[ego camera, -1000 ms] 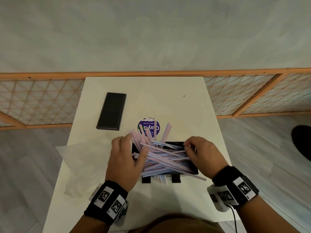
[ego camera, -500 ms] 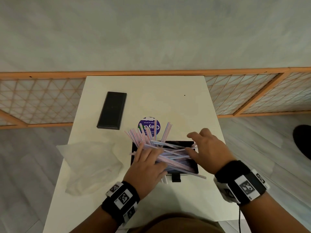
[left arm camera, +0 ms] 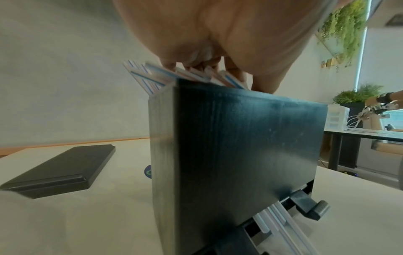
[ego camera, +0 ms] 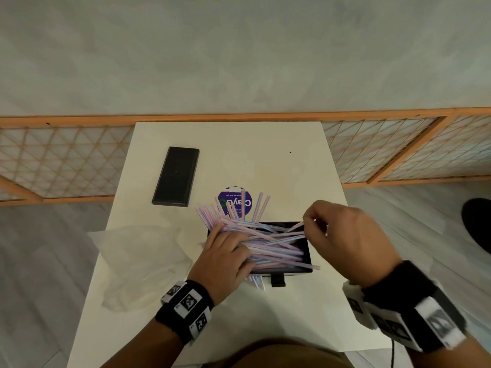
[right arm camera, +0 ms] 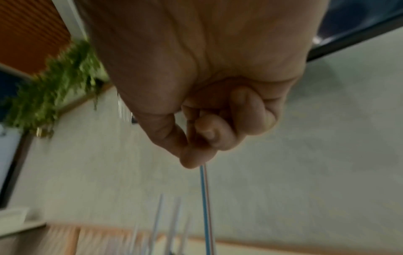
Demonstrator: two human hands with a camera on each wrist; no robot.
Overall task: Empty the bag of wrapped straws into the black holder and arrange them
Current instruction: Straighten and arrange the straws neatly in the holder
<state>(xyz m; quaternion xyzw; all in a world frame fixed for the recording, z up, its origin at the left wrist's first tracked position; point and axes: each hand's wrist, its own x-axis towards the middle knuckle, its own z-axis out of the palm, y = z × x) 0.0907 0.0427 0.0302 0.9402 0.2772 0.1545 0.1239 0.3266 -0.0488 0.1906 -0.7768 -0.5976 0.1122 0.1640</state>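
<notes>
right hand rose, pinching one straw.

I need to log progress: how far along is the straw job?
Emptying looks done: the bag lies slack on the table. Arranging is underway: the left hand presses the straws in the black holder; the right hand pinches one. Left: many lie crossed, some overhanging.
</notes>
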